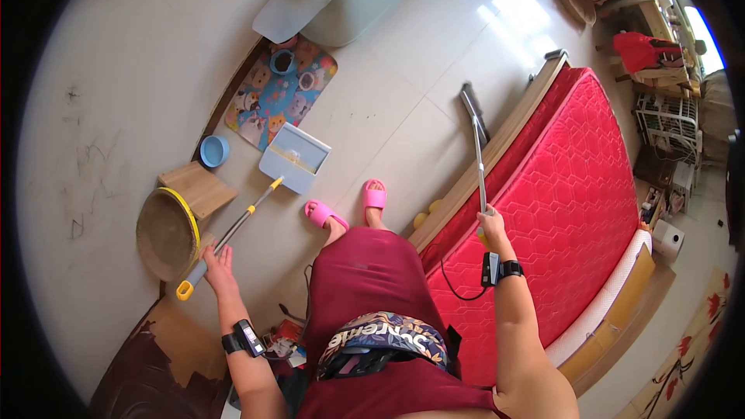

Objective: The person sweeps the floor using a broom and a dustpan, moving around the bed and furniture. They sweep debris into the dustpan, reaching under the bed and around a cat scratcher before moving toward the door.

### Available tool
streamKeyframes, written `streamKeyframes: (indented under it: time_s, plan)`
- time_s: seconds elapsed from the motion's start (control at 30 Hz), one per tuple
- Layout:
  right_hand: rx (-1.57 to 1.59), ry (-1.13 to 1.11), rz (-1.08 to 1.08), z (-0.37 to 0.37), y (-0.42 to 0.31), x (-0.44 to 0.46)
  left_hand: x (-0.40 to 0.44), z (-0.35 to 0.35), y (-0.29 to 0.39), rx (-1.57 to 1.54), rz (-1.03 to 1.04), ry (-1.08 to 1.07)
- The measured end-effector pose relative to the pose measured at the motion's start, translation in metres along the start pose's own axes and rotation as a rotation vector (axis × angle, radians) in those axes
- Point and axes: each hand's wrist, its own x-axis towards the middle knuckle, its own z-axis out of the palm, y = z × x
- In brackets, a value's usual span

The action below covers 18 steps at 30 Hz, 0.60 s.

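Note:
My left hand is at the grey and yellow upper grip of a long-handled dustpan, with its fingers against the shaft. The dustpan's pale blue-grey pan rests on the floor ahead of my feet, with some light debris inside. My right hand is closed round the handle of a broom. The broom's dark head is slightly blurred, on the floor beside the wooden bed frame.
A red mattress on a wooden bed frame fills the right side. Left are a round brown basket, a wooden box, a blue bowl and a patterned mat. A pale chair stands beyond. Small dark specks dot the tiles.

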Motion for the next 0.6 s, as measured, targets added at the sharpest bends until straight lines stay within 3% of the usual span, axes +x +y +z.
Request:
streamKeyframes:
  time_s: [0.13,0.23,0.37,0.6]
  plan:
    - [0.068,0.001,0.03,0.021,0.078,-0.037,-0.001,0.002,0.003,0.042,0.01,0.016]
    - [0.183,-0.083,0.148,0.038,0.09,-0.095,0.002,-0.006,0.007,0.035,0.007,-0.028]
    - [0.362,-0.198,0.3,0.068,0.078,-0.146,0.015,-0.019,0.005,0.051,-0.008,-0.102]
    - [0.491,-0.302,0.328,0.162,0.068,-0.194,0.035,-0.044,0.008,0.131,-0.043,-0.338]
